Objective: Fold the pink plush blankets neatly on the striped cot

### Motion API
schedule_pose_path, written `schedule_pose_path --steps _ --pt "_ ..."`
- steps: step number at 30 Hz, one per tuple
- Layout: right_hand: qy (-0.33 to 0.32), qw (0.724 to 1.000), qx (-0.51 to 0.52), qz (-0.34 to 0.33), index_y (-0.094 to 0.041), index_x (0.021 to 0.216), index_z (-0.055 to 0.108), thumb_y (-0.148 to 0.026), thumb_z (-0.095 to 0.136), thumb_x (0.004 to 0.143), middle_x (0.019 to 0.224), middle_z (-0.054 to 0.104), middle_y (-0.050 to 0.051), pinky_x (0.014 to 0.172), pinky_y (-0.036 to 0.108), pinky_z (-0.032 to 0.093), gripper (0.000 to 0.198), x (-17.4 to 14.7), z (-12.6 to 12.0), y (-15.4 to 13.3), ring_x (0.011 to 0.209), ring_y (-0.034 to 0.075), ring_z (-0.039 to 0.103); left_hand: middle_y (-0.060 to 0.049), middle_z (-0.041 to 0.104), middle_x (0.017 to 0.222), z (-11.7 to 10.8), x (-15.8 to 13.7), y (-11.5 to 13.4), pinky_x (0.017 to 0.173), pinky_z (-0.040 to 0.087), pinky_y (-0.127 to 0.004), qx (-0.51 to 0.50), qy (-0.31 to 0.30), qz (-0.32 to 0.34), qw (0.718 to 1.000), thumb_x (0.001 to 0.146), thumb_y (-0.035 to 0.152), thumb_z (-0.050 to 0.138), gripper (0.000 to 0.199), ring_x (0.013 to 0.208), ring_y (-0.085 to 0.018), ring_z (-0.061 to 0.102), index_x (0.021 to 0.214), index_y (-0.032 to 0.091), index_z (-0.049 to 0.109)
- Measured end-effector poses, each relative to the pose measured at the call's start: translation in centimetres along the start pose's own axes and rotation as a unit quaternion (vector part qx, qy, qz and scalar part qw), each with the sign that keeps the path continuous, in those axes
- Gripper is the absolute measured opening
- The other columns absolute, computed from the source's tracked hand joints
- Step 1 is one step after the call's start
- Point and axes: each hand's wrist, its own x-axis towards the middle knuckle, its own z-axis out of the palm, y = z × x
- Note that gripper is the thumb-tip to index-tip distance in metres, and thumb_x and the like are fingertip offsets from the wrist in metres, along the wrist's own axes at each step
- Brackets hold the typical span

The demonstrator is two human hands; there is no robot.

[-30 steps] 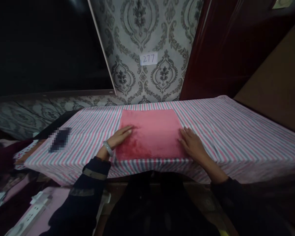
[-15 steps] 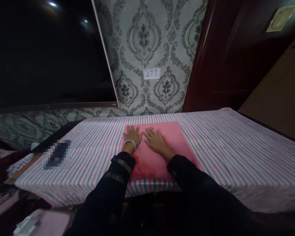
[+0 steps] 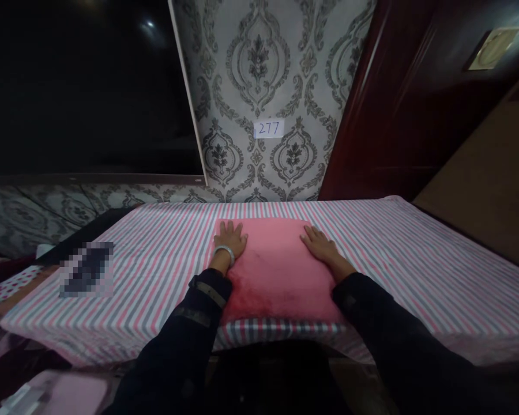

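A pink piece of cloth (image 3: 277,265) lies flat on the striped tablecloth (image 3: 155,259), its near edge at the table's front. Its lower left part shows a deeper red. My left hand (image 3: 231,240), with a bracelet at the wrist, rests palm down on the cloth's far left part, fingers spread. On the far right edge of the cloth lies my right hand (image 3: 320,245), flat with fingers stretched out. Neither hand grips anything.
Behind the table is a patterned wall with a paper label (image 3: 269,128) reading 277. A large dark television (image 3: 90,92) stands at the left. A dark red door (image 3: 398,104) is at the right. A blurred-out dark item (image 3: 87,270) lies on the table's left.
My right hand has slid right across the pink cloth, from near its middle to its right edge. My left hand stays at the left side. The view has shifted slightly.
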Motion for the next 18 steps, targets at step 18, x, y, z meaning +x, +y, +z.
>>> schedule_pose_path --steps 18 --pt "0.038 0.971 -0.057 -0.23 -0.029 0.16 0.031 -0.051 0.029 0.105 0.166 0.028 0.01 0.118 0.063 0.02 0.06 1.3 2.4 -13.6 0.153 0.032 0.023 -0.011 0.022 0.169 0.6 -0.2 0.0 0.118 0.016 -0.071 0.013 0.015 0.003 1.0 0.099 0.05 0.027 0.065 0.156 -0.037 0.01 0.159 0.027 0.033"
